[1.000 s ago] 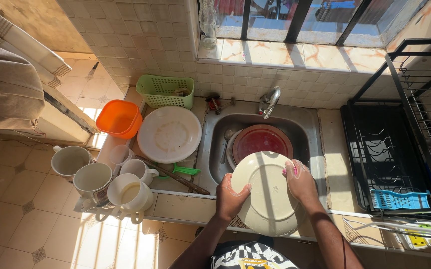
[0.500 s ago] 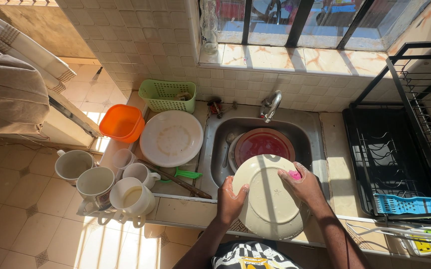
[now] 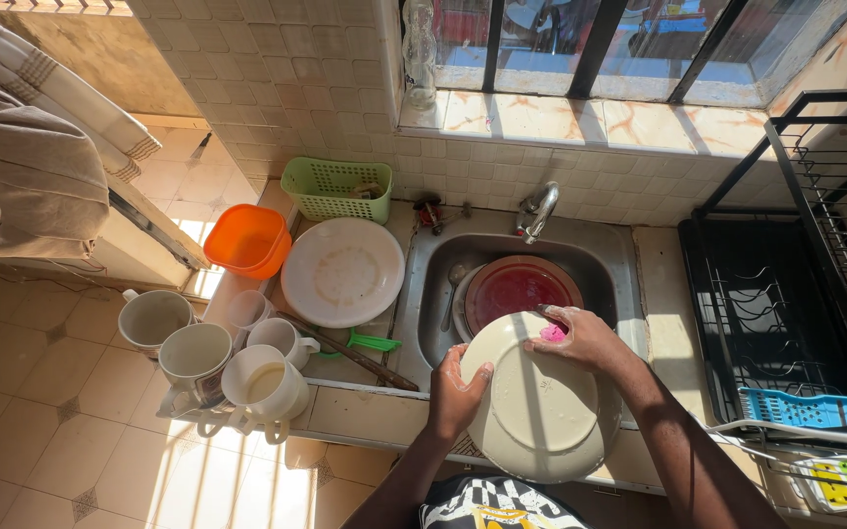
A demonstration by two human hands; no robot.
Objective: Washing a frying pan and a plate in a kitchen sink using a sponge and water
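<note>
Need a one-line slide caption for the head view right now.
Left hand grips a cream plate over the sink while the right hand presses a pink sponge to its upper edge.

This is a home kitchen, at the washing-up spot under a barred window (image 3: pixel 590 39). A steel sink (image 3: pixel 600 264) with a tap (image 3: pixel 539 211) is set into a tiled counter (image 3: pixel 365 407), and pale tiles cover the wall behind. Mugs (image 3: pixel 198 353), a large white plate (image 3: pixel 343 271), an orange bowl (image 3: pixel 245 240) and a green basket (image 3: pixel 337 189) crowd the counter, with a black dish rack (image 3: pixel 786 294) beside the sink.
</note>
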